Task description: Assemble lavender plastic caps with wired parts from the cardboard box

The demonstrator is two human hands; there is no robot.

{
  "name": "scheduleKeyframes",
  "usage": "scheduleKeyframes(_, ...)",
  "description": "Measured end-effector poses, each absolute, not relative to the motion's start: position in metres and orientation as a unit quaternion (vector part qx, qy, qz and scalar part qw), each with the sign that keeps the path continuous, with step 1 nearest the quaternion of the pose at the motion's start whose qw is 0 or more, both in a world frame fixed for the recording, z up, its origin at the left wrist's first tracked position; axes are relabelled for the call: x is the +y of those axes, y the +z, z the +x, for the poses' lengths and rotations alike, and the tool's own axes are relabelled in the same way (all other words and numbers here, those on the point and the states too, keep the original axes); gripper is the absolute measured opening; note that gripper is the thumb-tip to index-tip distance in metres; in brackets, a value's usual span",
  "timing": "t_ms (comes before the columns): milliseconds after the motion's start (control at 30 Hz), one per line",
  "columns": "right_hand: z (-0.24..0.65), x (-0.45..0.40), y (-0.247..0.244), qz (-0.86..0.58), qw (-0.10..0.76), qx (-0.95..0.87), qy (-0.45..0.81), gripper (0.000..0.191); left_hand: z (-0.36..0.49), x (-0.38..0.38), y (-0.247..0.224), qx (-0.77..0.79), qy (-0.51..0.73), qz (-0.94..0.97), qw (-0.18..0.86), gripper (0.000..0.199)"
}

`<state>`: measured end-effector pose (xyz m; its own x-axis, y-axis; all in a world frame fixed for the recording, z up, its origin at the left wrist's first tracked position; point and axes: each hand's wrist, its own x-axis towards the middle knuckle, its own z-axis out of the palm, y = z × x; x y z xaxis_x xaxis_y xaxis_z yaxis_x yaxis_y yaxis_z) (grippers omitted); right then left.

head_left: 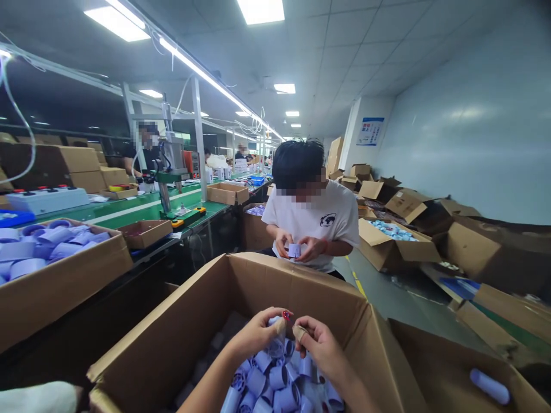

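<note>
Above the open carton, my left hand point(258, 331) pinches a small shiny red piece point(286, 315) at its fingertips. A tan cover wraps its thumb. Just to the right, my right hand point(318, 339) is closed, thumb against curled fingers, with a tan cover on the thumb too; anything between those fingertips is hidden. The two hands are close but apart. Below them lie many pale lavender plastic cylinders point(278, 377) in a loose heap, some with open ends. A pale part shows behind my left fingers, and whether I hold it I cannot tell.
The large cardboard carton point(172, 338) surrounds my hands. Across it sits a person point(310, 223) holding a lavender cylinder point(294, 250). A box of cylinders point(64, 292) stands left, by a green workbench point(206, 215) with a press point(167, 160). Cartons point(408, 201) crowd the right.
</note>
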<state>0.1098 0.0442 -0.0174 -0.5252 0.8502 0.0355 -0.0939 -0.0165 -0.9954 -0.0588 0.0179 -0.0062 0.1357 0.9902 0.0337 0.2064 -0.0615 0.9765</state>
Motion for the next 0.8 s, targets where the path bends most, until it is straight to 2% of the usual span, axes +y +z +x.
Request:
scheduleKeyframes(233, 0.110, 0.048, -0.019, -0.317, 0.368, -0.574, 0.659, 0.051, -0.059, 0.021, -0.011, 0.506, 0.435, 0.578, 0.469, 0.064)
scheduleKeyframes(333, 0.110, 0.049, -0.020, -0.312, 0.384, -0.549, 0.673, 0.059, -0.063, 0.024, -0.014, 0.523, 0.428, 0.607, 0.419, 0.056)
scheduleKeyframes(533, 0.114, 0.051, -0.016, -0.300, 0.416, -0.488, 0.706, 0.058, -0.069, 0.029, -0.019, 0.572, 0.377, 0.652, 0.324, 0.040)
scheduleKeyframes(800, 0.125, 0.050, -0.005, -0.316, 0.404, -0.438, 0.738, 0.054, -0.073, 0.034, -0.024, 0.583, 0.367, 0.657, 0.305, 0.041)
